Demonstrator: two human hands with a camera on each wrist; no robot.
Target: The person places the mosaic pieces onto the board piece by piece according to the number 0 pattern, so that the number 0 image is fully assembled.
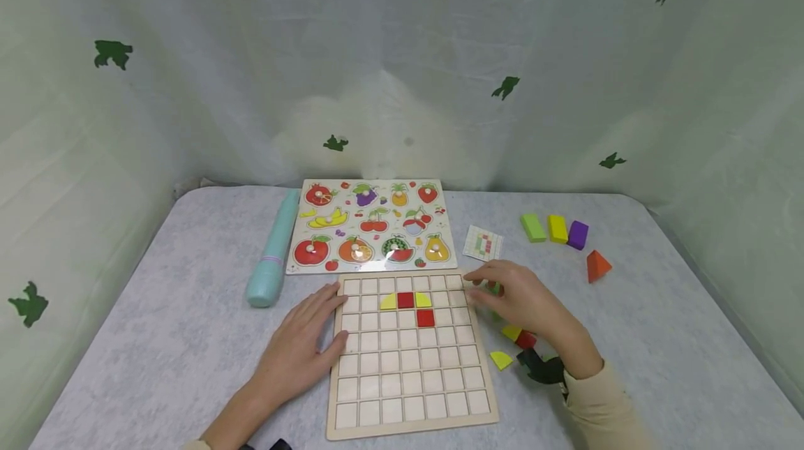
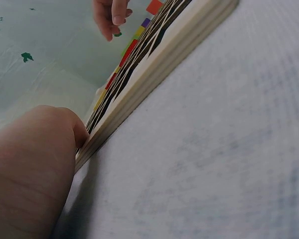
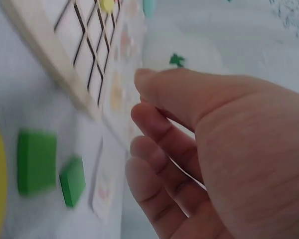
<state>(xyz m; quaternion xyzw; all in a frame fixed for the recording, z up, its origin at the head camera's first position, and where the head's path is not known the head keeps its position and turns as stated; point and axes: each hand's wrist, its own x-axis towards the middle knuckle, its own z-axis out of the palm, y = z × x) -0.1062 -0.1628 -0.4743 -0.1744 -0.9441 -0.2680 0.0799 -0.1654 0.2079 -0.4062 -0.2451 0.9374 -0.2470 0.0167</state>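
In the middle of the tabletop (image 1: 201, 359), well in from its left and right edges, I see a pale wooden grid board (image 1: 412, 359) bearing two yellow curved-edge tiles (image 1: 389, 302) and two red square tiles (image 1: 425, 318) near its far edge. The left hand (image 1: 298, 338) rests along the board's left edge, fingers straight, gripping nothing. The right hand (image 1: 518, 296) hovers by the board's far right corner, fingers loosely bent; I make out no piece between them. Below it, off the board's right edge, lie flat green pieces (image 3: 37, 162), a loose yellow quarter-round piece (image 1: 501, 360) and a red piece (image 1: 525, 340).

My main worry is the black wrist camera (image 1: 541, 368), low beside those loose pieces: a careless backward draw of that arm could scatter them. Too much push from the left hand might slide the grid board, and since its far edge lies against the printed fruit puzzle board (image 1: 377, 268), a forward shove would likely shift both. The small printed paper card (image 1: 483, 243) is also near enough for the right knuckles to brush.
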